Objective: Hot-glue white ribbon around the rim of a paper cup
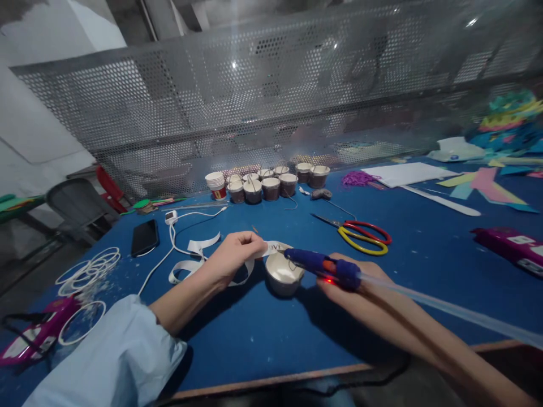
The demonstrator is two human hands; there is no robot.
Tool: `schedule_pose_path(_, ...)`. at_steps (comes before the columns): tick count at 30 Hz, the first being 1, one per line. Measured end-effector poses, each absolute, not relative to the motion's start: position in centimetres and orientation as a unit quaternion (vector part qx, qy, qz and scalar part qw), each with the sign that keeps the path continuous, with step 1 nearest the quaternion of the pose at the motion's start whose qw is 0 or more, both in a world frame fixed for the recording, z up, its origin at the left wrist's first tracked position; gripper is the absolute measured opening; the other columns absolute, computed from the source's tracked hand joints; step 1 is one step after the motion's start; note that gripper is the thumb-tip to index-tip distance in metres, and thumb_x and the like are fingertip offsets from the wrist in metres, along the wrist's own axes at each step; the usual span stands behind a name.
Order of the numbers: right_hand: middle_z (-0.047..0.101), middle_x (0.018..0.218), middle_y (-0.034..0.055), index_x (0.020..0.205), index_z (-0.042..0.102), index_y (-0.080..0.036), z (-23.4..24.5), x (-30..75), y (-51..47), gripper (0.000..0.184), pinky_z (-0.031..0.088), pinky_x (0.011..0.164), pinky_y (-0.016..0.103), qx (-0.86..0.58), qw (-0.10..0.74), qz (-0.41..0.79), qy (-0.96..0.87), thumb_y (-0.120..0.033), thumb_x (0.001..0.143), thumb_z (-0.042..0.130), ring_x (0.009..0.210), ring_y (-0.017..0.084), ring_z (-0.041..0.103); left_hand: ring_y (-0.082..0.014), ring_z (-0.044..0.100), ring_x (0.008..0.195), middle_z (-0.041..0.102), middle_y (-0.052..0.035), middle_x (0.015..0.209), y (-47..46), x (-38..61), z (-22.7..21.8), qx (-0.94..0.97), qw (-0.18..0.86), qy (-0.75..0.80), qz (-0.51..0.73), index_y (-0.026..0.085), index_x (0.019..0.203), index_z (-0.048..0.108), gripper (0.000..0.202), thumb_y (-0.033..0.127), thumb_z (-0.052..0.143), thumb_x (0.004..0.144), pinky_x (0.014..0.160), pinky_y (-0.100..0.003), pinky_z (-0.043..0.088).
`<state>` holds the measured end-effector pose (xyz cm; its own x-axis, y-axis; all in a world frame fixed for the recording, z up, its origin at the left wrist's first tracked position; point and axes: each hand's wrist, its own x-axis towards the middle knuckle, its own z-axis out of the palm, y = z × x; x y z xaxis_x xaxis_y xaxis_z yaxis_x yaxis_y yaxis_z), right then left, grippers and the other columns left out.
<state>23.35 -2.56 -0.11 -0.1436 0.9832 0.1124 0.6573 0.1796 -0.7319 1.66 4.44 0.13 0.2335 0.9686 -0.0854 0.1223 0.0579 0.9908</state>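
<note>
My left hand (235,254) is closed in a pinch on a white paper strip (199,249), holding its end over the rim of a small paper cup (283,274) on the blue table (424,265). My right hand (352,285) grips a blue hot glue gun (322,264) with a red light lit and a clear glue stick trailing back. The gun's nozzle points at the cup's rim, next to the strip's end.
A row of several paper cups (271,183) stands at the back by the perforated metal screen. Red and yellow scissors (362,233), a black phone (145,237) with a white cable, white rings (87,271), pink packages (511,246) and coloured paper (487,189) lie around.
</note>
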Motion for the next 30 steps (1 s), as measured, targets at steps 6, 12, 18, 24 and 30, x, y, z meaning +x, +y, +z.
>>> schedule_pose_path(6, 0.057, 0.058, -0.0024, 0.07, 0.053, -0.022, -1.2, 22.7, -2.7, 0.012, 0.037, 0.051, 0.023, -0.543, 0.305, 0.236, -0.746, -0.029, 0.077, 0.047, 0.051, 0.012, 0.05, -0.0098, 0.044, 0.059, 0.051, 0.0026, 0.058, 4.5, 1.9, -0.1, 0.575, 0.528, 0.485, 0.394, 0.016, 0.054, 0.052, 0.022, 0.029, 0.066, 0.065, 0.061, -0.024, 0.033)
schedule_pose_path(12, 0.054, 0.053, -0.0033, 0.065, 0.048, -0.023, -2.5, 22.0, -2.9, 0.016, 0.035, 0.049, 0.022, -0.56, 0.332, 0.225, -0.725, -0.033, 0.077, 0.048, 0.046, 0.011, 0.044, -0.0092, 0.047, 0.057, 0.053, 0.0023, 0.057, 4.2, 2.2, -0.1, 0.563, 0.541, 0.488, 0.39, 0.016, 0.054, 0.05, 0.023, 0.029, 0.065, 0.066, 0.056, -0.021, 0.036)
schedule_pose_path(18, 0.055, 0.054, -0.0028, 0.066, 0.053, -0.022, -2.9, 21.5, -2.8, 0.02, 0.034, 0.047, 0.022, -0.567, 0.36, 0.235, -0.703, -0.036, 0.08, 0.048, 0.047, 0.011, 0.046, -0.0088, 0.049, 0.057, 0.049, 0.0026, 0.059, 4.5, 2.5, -0.3, 0.537, 0.556, 0.485, 0.409, 0.016, 0.054, 0.048, 0.024, 0.028, 0.067, 0.064, 0.052, -0.02, 0.045)
schedule_pose_path(24, 0.058, 0.056, -0.0022, 0.071, 0.057, -0.021, -3.4, 21.4, -2.6, 0.019, 0.037, 0.048, 0.022, -0.567, 0.374, 0.232, -0.696, -0.037, 0.08, 0.05, 0.049, 0.013, 0.052, -0.0085, 0.049, 0.054, 0.053, 0.0015, 0.061, 4.8, 2.8, -0.6, 0.525, 0.563, 0.482, 0.419, 0.015, 0.056, 0.05, 0.021, 0.025, 0.066, 0.064, 0.05, -0.022, 0.051)
schedule_pose_path(30, 0.059, 0.059, -0.0021, 0.076, 0.06, -0.021, -3.7, 21.1, -2.6, 0.02, 0.039, 0.053, 0.022, -0.567, 0.394, 0.226, -0.687, -0.037, 0.082, 0.05, 0.052, 0.013, 0.054, -0.0072, 0.05, 0.051, 0.053, 0.0019, 0.06, 4.9, 2.8, -0.6, 0.529, 0.56, 0.482, 0.417, 0.015, 0.056, 0.048, 0.023, 0.027, 0.066, 0.066, 0.047, -0.02, 0.049)
